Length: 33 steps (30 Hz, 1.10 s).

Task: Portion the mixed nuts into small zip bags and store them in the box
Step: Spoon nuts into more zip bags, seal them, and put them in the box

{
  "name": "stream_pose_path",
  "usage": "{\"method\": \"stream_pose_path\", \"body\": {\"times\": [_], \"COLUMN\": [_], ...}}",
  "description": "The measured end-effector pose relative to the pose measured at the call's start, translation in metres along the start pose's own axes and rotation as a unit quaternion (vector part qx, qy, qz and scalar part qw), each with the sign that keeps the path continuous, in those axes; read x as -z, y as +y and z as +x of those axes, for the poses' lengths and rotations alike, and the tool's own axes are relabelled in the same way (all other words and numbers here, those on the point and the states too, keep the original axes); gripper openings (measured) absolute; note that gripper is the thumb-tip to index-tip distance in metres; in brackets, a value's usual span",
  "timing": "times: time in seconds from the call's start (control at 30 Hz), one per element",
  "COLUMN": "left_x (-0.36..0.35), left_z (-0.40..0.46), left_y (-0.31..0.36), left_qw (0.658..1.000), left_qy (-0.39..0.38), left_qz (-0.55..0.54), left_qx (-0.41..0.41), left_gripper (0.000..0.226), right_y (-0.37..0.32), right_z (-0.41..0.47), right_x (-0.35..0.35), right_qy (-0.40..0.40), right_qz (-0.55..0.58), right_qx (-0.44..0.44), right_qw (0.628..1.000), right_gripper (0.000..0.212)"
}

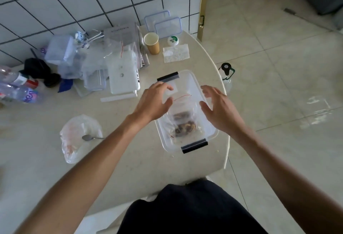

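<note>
A clear plastic box (187, 111) with 2 black clip handles sits near the right edge of the pale table (130, 159). Inside it lie small zip bags of mixed nuts (184, 127), at least 2, with brown contents showing through the plastic; a red seal line shows higher up in the box. Whether a lid covers the box cannot be told.

The left hand (155, 102) hovers over the box's left side, fingers spread and loosely bent, holding nothing. The right hand (220, 107) is over the right side, fingers likewise spread wide and gripping nothing. Whether either hand touches the box is unclear.

To the left of the box, a crumpled clear bag (78, 137) lies on the table with a metal spoon (91, 138) resting at it. Farther back stand a paper cup (152, 42), a white device (123, 74), spare clear containers (61, 51) and 2 lids (163, 23) leaning against the tiled wall. Plastic bottles (18, 87) lie at the far left.
</note>
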State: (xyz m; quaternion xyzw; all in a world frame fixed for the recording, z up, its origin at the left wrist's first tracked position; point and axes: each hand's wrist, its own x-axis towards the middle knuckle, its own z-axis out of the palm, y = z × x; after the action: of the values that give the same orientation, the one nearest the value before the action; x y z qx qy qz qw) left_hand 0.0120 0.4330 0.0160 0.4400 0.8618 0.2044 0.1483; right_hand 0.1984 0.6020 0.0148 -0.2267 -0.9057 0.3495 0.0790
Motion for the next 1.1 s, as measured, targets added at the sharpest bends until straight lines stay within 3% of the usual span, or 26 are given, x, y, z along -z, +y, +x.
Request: {"method": "stream_pose_path", "body": {"times": [0.1,0.2,0.27,0.33,0.4,0.47,0.53,0.77,0.97,1.1], "left_x": [0.008,0.005,0.0,-0.007,-0.015,-0.018,-0.013,0.021,0.019,0.0], "left_z": [0.022,0.054,0.074,0.086,0.092,0.092,0.086,0.017,-0.071,-0.113], "left_y": [0.001,-0.003,-0.01,-0.02,-0.029,-0.037,-0.041,-0.068,-0.089,-0.086], "left_qw": [0.998,0.998,0.997,0.991,0.982,0.984,0.987,0.988,0.962,0.955], "left_qy": [0.057,0.043,0.002,-0.054,-0.088,-0.093,-0.082,-0.03,-0.01,-0.02], "left_qz": [-0.027,-0.001,0.013,-0.016,-0.037,-0.034,-0.039,-0.103,-0.228,-0.256], "left_qx": [0.023,0.048,0.078,0.125,0.162,0.15,0.13,0.115,0.148,0.148], "left_gripper": [0.03,0.039,0.048,0.055,0.056,0.054,0.049,0.038,0.036,0.035], "right_y": [0.015,0.019,0.014,0.003,-0.009,-0.022,-0.032,-0.042,-0.052,-0.053], "right_z": [-0.041,-0.077,-0.094,-0.108,-0.114,-0.115,-0.113,-0.125,-0.156,-0.19], "right_x": [-0.002,-0.016,-0.026,-0.037,-0.051,-0.066,-0.076,-0.076,-0.07,-0.072], "right_qy": [0.017,0.036,0.028,-0.004,-0.038,-0.031,0.011,0.091,0.14,0.161], "right_qz": [0.041,0.1,0.207,0.352,0.457,0.504,0.502,0.411,0.37,0.332], "right_qx": [-0.091,-0.206,-0.315,-0.398,-0.424,-0.422,-0.426,-0.4,-0.409,-0.438], "right_qw": [0.995,0.973,0.926,0.847,0.781,0.753,0.753,0.814,0.822,0.82], "right_gripper": [0.05,0.058,0.068,0.071,0.053,0.029,0.024,0.033,0.006,0.013]}}
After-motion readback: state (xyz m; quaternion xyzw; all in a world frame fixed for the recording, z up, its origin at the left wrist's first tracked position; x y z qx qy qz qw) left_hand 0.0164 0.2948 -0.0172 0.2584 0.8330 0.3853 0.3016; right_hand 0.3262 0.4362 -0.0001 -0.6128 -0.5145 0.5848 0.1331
